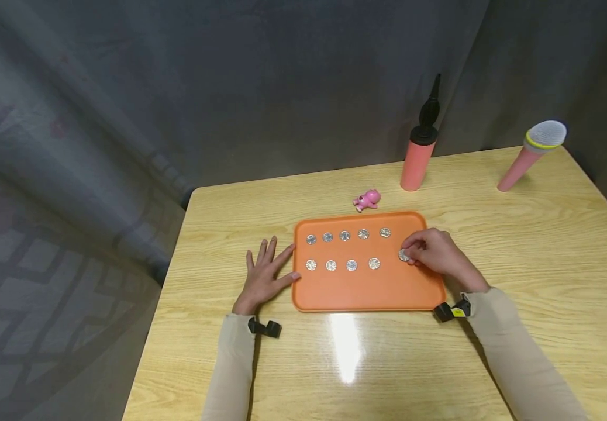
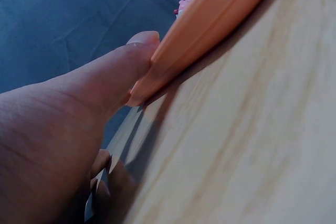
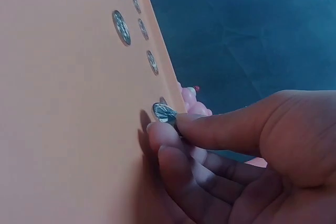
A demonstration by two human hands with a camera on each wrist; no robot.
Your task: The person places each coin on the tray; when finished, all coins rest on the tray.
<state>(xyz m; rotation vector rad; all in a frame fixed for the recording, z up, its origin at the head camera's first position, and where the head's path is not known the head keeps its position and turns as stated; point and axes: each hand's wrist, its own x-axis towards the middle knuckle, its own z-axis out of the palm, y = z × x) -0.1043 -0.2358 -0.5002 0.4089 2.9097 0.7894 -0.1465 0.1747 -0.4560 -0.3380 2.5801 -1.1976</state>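
My right hand (image 1: 432,251) pinches a silver coin (image 1: 403,255) between thumb and fingers over the right part of an orange tray (image 1: 345,295). In the right wrist view the pinched coin (image 3: 164,112) is tilted, close over the tray surface. Several like coins lie flat on the tray in two rows, a back row with a coin (image 1: 364,234) and a front row with a coin (image 1: 352,265). My left hand (image 1: 265,279) lies with spread fingers at the tray's left edge, and its thumb (image 2: 121,66) touches the rim.
Behind the tray a small pink toy figure (image 1: 368,200) lies on the wooden table (image 1: 219,234). A pink and black hand pump (image 1: 417,158) stands at the back, and a pink toy microphone (image 1: 527,158) is farther right. A dark curtain (image 1: 282,88) hangs behind the table.
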